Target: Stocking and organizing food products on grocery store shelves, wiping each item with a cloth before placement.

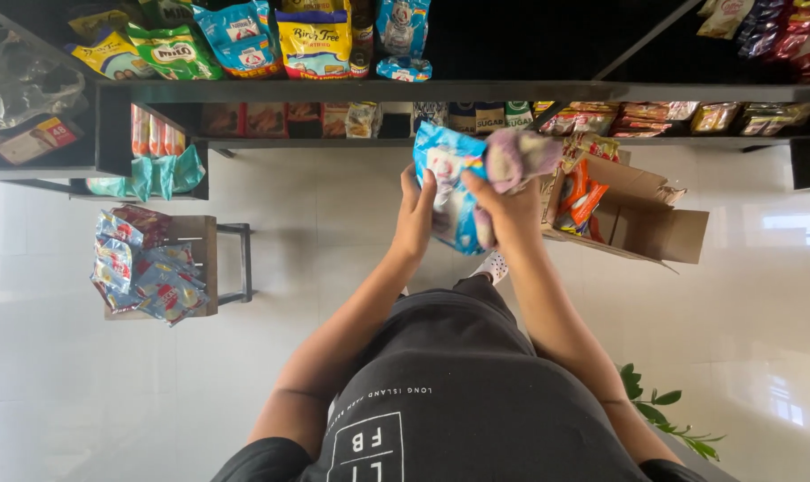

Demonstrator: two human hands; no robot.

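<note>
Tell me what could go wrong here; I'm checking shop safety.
The right hand holds both a cloth and the blue packet, so the packet may slip, though the left hand steadies it. The open box on the floor by the feet could trip the person.

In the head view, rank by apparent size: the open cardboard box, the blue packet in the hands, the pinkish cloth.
1. Cardboard box
2. Blue packet, though nearer the camera, so unsure
3. Pinkish cloth

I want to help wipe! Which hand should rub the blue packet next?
Probably the right hand: it already grips the purple cloth against the blue packet, while the left hand just steadies the packet.
</note>
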